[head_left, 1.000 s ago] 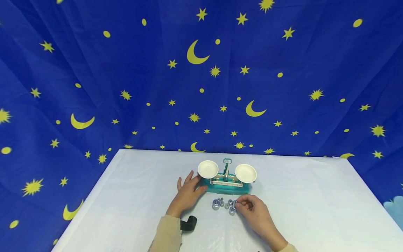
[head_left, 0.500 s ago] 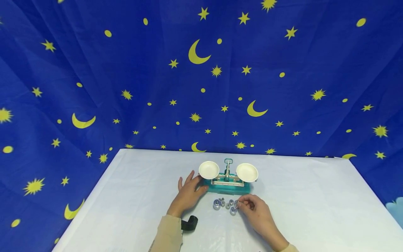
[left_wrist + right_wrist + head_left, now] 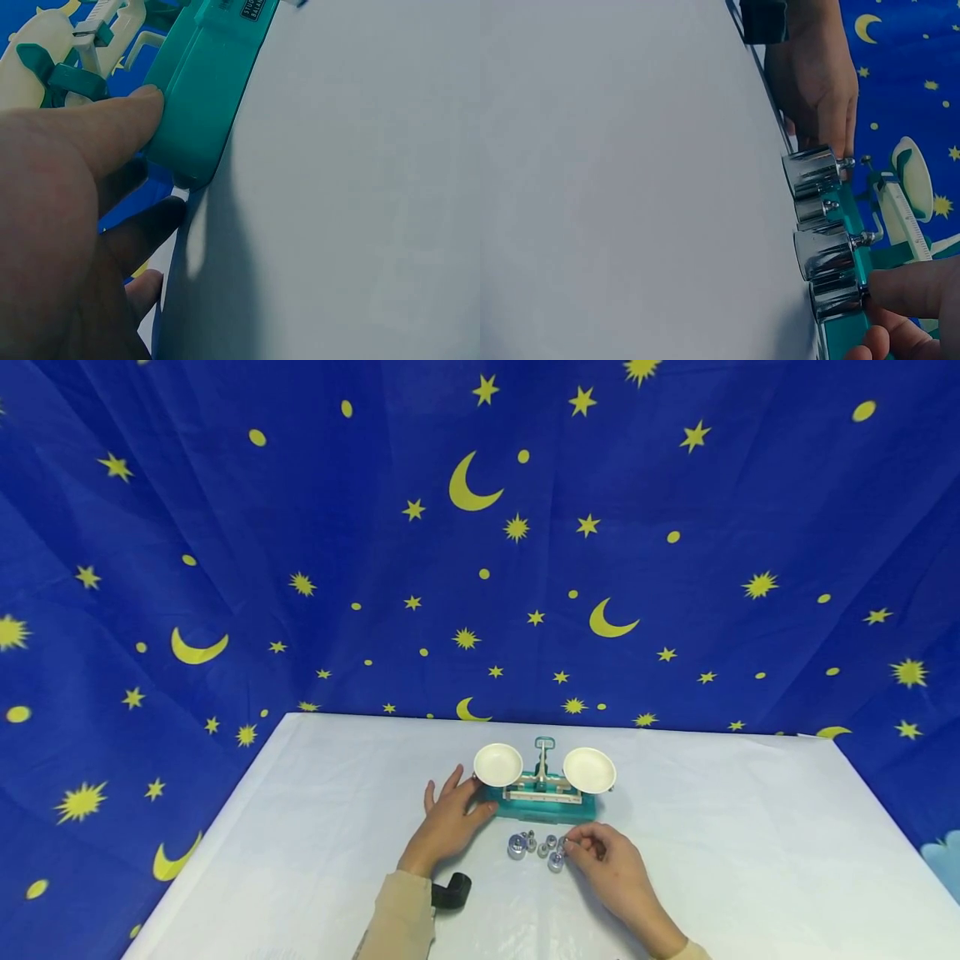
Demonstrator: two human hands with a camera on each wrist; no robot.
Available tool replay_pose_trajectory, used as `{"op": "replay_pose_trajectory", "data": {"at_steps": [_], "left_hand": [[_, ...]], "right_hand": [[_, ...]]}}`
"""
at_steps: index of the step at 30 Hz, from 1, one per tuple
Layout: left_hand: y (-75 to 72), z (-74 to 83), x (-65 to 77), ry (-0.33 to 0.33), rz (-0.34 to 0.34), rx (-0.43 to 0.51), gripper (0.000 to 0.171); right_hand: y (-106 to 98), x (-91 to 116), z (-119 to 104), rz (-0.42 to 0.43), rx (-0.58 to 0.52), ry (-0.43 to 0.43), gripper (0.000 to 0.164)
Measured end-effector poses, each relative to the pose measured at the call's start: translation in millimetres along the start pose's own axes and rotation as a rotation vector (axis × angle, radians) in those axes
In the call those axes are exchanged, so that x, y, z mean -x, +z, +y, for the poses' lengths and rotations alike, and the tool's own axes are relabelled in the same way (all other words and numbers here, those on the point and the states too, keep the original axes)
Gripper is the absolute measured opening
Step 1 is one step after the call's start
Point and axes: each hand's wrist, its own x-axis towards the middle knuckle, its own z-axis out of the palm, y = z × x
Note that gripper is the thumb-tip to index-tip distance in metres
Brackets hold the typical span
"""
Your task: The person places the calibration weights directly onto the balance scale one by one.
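Note:
A green and white pan balance (image 3: 540, 811) stands on the white table. My left hand (image 3: 442, 829) grips its left end; in the left wrist view the thumb (image 3: 131, 116) lies on the green base (image 3: 206, 82), and fingers reach behind it. In front of the balance stand several silver weights with knobs, the largest-looking weight (image 3: 517, 846) at the left. With thumb and fingertips, my right hand (image 3: 611, 870) pinches the knob of the rightmost weight (image 3: 835, 298). That weight stands in the row beside another weight (image 3: 823, 253). Both the left pan (image 3: 498, 765) and right pan (image 3: 589, 771) hold nothing.
A black angled piece (image 3: 452, 892) sits beside my left wrist, over the table. The white table (image 3: 750, 843) reaches back to a blue cloth (image 3: 360, 527) printed with yellow moons and stars.
The head view has shifted very slightly. Both hands keep their places, on the balance and at the weight, and the weights stand as before.

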Motion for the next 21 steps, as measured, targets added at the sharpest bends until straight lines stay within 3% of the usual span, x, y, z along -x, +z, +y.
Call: {"op": "replay_pose_trajectory", "data": {"at_steps": [21], "left_hand": [[-0.2, -0.5, -0.3, -0.010, 0.001, 0.002, 0.059]], "right_hand": [[0.5, -0.7, 2.1, 0.033, -0.097, -0.069, 0.008]]}}
